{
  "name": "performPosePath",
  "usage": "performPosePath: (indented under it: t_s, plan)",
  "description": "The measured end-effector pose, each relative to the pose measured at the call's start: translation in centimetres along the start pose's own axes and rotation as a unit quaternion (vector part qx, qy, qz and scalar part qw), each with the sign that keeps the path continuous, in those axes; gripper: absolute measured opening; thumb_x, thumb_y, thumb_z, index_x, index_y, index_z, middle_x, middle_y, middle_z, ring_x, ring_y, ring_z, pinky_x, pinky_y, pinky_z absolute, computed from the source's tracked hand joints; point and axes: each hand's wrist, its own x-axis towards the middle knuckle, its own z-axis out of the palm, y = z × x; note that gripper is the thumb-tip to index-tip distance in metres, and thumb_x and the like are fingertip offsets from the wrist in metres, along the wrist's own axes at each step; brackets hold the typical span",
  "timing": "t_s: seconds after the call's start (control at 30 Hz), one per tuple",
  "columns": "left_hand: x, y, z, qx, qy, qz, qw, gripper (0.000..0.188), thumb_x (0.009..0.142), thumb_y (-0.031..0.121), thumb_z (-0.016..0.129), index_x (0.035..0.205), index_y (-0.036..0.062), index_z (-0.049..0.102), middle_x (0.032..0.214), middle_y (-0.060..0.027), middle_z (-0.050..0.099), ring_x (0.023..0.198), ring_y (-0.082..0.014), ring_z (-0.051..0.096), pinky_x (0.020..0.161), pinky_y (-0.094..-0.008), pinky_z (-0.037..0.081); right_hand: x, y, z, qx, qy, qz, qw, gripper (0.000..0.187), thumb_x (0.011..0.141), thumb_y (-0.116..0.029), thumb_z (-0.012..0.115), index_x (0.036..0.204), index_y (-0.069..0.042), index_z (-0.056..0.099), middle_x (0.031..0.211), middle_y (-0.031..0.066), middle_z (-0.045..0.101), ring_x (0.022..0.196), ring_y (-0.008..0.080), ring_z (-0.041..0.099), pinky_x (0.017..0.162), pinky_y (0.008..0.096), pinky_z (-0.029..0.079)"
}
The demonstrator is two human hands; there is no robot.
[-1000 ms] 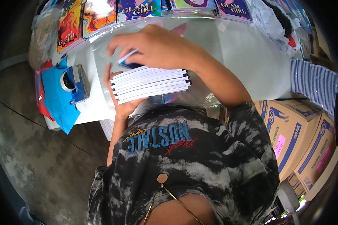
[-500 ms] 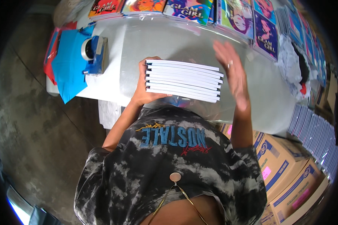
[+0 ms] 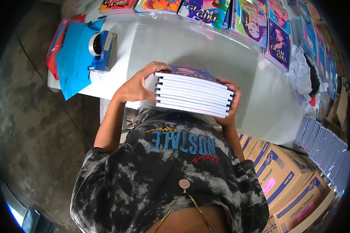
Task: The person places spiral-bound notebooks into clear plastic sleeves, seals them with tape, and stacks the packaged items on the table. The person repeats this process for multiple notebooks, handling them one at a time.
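Between my two hands is a stack of spiral notebooks, held up above the near edge of the table, white page edges facing me. A dark purple cover shows on its top. My left hand grips the left end, with fingers on top and the thumb at the lower corner. At the right end my right hand is wrapped round the stack, its fingertips at the top corner. Part of the right hand is hidden behind the notebooks.
Piles of colourful notebooks line the table's far side. A blue tape dispenser stands on the left by blue sheets. Crumpled plastic lies at the right, above cardboard boxes and another notebook stack.
My right hand, raised and apart from the stack before, has come down onto its right end. The stack has tipped so that its top cover shows.
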Motion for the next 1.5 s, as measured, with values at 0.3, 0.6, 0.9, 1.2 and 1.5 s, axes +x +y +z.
performPosePath:
  t_s: [0.3,0.6,0.9,1.2,1.5]
  plan:
    - [0.6,-0.4,0.1,-0.071,-0.035,-0.033,0.996,0.034,0.065,-0.012,0.059,0.092,0.0091,0.058,0.114,-0.0059,0.058,0.114,-0.0218,0.049,0.102,-0.0357,0.033,-1.0,0.1,0.1,-0.014,-0.036,-0.048,0.998,0.068,0.061,-0.014,0.081,0.113,-0.008,0.037,0.113,0.0184,0.054,0.103,0.0304,0.052,0.094,0.0418,0.038]
    - [0.5,-1.5,0.6,-0.141,0.050,-0.016,0.989,0.031,0.078,-0.007,0.050,0.105,0.0051,0.058,0.114,-0.0072,0.058,0.112,-0.0198,0.051,0.099,-0.0359,0.037,0.9,0.6,-0.5,0.000,-0.047,-0.005,0.999,0.076,0.054,-0.022,0.084,0.116,-0.005,0.044,0.109,0.0157,0.056,0.107,0.0282,0.051,0.094,0.0389,0.039]
    - [0.4,-2.1,5.3,-0.045,0.348,0.182,0.919,0.056,0.067,0.025,0.078,0.105,0.0044,0.044,0.099,-0.0097,0.051,0.089,-0.0174,0.050,0.078,-0.0305,0.040,4.0,-0.1,1.2,0.019,0.045,0.079,0.996,0.089,0.054,-0.014,0.087,0.123,-0.004,0.031,0.108,0.0087,0.047,0.102,0.0196,0.050,0.088,0.0327,0.043]
    - [-2.4,-1.1,5.7,-0.057,0.258,0.104,0.959,0.012,0.078,0.009,0.068,0.086,0.0022,0.063,0.077,-0.0046,0.061,0.069,-0.0116,0.055,0.063,-0.0251,0.043,3.3,1.5,1.0,0.065,0.065,0.042,0.995,0.115,0.038,-0.054,0.083,0.126,-0.001,0.032,0.111,0.0069,0.045,0.104,0.0185,0.047,0.089,0.0313,0.041]
    - [8.6,3.1,-11.8,-0.301,0.558,0.228,0.739,0.034,0.096,0.034,0.040,0.099,0.0041,0.055,0.090,-0.0052,0.060,0.076,-0.0189,0.059,0.069,-0.0343,0.050,2.7,0.7,1.1,0.021,0.056,0.058,0.997,0.085,0.055,-0.017,0.087,0.123,-0.004,0.037,0.110,0.0069,0.048,0.102,0.0179,0.050,0.088,0.0310,0.043]
